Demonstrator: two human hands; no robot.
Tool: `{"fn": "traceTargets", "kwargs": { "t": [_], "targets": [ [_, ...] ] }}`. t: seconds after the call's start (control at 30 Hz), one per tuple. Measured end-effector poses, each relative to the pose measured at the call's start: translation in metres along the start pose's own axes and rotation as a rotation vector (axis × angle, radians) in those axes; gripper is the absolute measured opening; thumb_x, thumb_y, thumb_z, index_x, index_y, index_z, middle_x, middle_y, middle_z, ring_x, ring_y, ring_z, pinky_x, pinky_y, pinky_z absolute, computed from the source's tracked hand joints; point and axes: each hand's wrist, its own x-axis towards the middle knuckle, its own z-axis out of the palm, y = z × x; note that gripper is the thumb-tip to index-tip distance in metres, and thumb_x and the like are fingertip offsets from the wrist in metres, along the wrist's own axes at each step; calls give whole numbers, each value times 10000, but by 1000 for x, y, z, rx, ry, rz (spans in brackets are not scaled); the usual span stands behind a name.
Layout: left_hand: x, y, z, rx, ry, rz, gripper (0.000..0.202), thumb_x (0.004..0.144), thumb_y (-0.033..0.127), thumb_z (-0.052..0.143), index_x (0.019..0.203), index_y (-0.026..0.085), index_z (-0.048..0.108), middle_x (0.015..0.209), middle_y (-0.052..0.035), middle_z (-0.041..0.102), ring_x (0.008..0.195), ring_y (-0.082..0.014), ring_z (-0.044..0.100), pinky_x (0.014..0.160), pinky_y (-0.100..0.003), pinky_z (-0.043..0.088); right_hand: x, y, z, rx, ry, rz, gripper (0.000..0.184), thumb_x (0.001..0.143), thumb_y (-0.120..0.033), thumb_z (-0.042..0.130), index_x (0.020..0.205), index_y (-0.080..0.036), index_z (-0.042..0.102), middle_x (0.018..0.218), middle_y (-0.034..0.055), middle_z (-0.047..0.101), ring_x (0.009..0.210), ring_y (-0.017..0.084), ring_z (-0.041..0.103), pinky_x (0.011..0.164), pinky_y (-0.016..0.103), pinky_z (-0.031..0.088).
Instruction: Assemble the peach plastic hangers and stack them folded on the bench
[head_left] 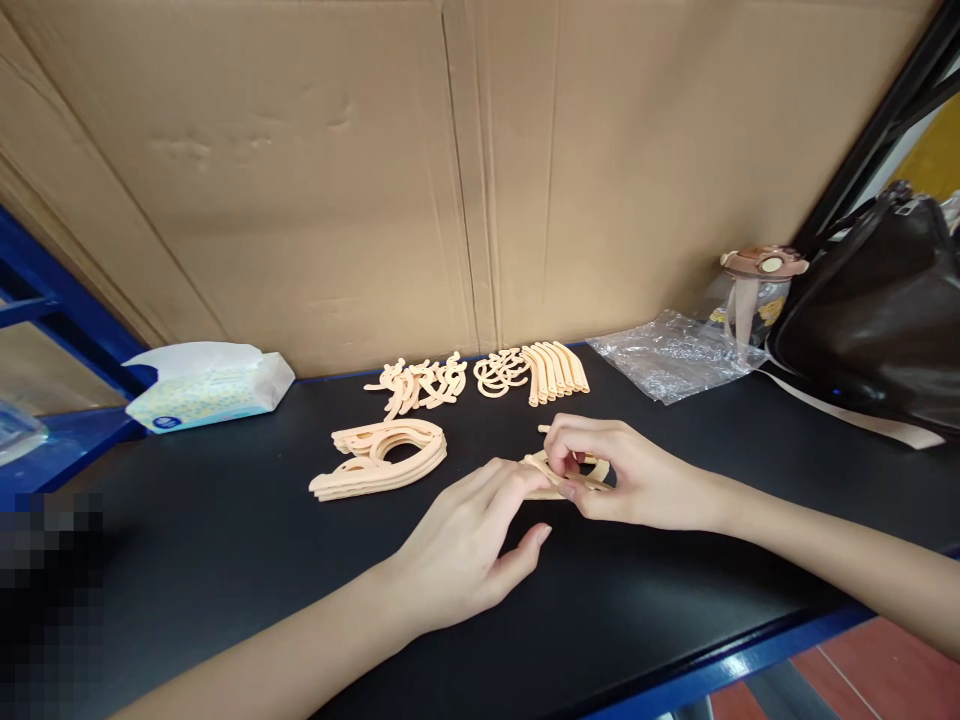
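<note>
Over the black table my two hands meet at a beige plastic folding-hanger part (pixel 541 492), which lies on the tabletop and is partly covered by fingers. My right hand (pixel 626 470) is closed, thumb and fingertips pinching a slim beige piece against that part. From the left, my left hand (pixel 472 535) rests its stretched fingertips on the part's near end, its thumb held apart. Left of the hands lies a stack of flat beige hanger pieces (pixel 409 470) with curved openings. What exactly sits under the right fingertips is hidden.
Behind the hands lie loose curved beige pieces (pixel 424 385), small beige hooks (pixel 499 374) and a row of beige arms (pixel 556 372). A tissue pack (pixel 210 390) stands left. Clear plastic bag (pixel 667 355), bottle (pixel 757 290) and dark bag (pixel 877 300) are right; cardboard (pixel 300 180) walls the back.
</note>
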Motion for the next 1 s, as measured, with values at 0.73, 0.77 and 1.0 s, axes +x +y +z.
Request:
{"fn": "traceTargets", "kwargs": {
  "t": [0.73,0.77,1.0],
  "targets": [
    [3,2,-3,-2,-50,-51,505,891,372,579,1310,228,336,1147,-49,600,964,-198,587,822,-343,508,1,4,4,496,-83,174,196,859,-326,620,919,-139,610,897,21,572,803,135,644,690,261,528],
    [3,1,-3,-2,-52,-54,479,901,351,567,1304,230,338,1143,-47,602,961,-197,586,822,-343,505,1,4,4,507,-91,178,201,851,-330,630,914,-141,611,892,21,580,800,136,646,687,261,533],
    [4,1,0,25,-34,-50,340,918,229,517,1232,226,385,1059,-28,608,894,-179,585,777,-316,502,3,10,4,639,-180,210,221,835,-327,653,945,-139,614,871,40,652,805,144,654,750,309,545]
  ]
}}
